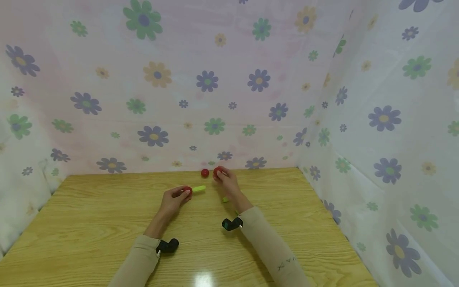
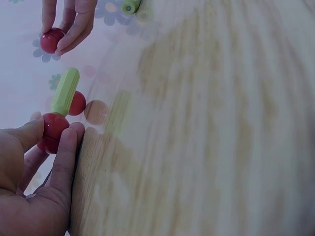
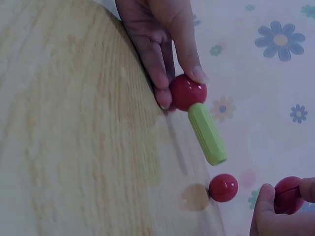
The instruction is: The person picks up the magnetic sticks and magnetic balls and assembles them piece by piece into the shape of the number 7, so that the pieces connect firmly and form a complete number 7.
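My left hand (image 1: 171, 202) pinches a glossy red ball (image 2: 55, 127) between thumb and fingers, over the left-centre of the table. From that ball a ribbed light-green rod (image 3: 207, 133) sticks out, pointing right in the head view. A second red ball (image 3: 288, 194), with a dark seam across it, is held by the fingertips of my right hand (image 1: 229, 184) near the table's back edge. Between the two hands, a third red ball (image 1: 204, 173) rests on the table close to the back edge.
A green piece (image 1: 225, 199) lies on the wooden table (image 1: 89, 223) beside my right wrist, and another bit of green shows lower, partly hidden by the forearm. Flower-patterned cloth (image 1: 179, 119) rises behind and at both sides. Each wrist carries a small black camera (image 1: 167, 245).
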`<move>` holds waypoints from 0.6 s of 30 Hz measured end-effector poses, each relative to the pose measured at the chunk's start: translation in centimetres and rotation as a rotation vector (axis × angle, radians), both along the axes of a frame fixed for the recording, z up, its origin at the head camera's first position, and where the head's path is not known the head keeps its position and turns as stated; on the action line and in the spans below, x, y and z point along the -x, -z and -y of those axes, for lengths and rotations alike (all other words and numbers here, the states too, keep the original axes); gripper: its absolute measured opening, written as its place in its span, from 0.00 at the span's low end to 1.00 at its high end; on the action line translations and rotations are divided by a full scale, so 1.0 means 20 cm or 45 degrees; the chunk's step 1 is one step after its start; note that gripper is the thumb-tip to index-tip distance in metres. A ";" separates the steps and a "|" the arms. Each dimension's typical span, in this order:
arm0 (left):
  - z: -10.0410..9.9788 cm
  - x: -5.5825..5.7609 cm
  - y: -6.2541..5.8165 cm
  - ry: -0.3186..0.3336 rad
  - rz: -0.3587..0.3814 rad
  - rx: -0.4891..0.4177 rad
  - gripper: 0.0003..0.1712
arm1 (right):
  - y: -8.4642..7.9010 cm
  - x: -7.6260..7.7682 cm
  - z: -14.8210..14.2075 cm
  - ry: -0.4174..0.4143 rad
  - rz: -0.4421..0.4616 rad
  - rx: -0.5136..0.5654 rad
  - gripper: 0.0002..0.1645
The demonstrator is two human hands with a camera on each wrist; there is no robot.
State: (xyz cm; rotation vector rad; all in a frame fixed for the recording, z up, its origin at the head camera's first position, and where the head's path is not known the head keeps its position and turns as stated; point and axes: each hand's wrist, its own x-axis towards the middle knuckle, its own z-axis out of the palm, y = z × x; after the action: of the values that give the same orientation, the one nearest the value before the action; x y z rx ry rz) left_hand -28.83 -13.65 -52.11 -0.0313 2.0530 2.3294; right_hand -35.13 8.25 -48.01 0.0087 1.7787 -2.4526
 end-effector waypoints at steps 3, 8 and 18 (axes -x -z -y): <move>0.00 0.00 0.00 0.014 -0.016 0.004 0.26 | 0.01 -0.02 0.02 0.008 0.041 0.043 0.25; 0.00 0.00 0.00 0.017 -0.026 -0.001 0.26 | 0.04 -0.05 0.04 -0.033 0.051 0.059 0.24; 0.01 0.00 0.00 0.018 -0.017 -0.017 0.25 | 0.08 -0.14 0.06 -0.061 0.025 -0.050 0.23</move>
State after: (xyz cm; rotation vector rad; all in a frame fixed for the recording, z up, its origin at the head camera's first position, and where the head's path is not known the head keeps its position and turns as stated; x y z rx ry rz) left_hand -28.76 -13.77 -52.14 -0.0010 2.0368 2.3414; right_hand -32.36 7.13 -49.53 -0.0062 1.7974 -2.3763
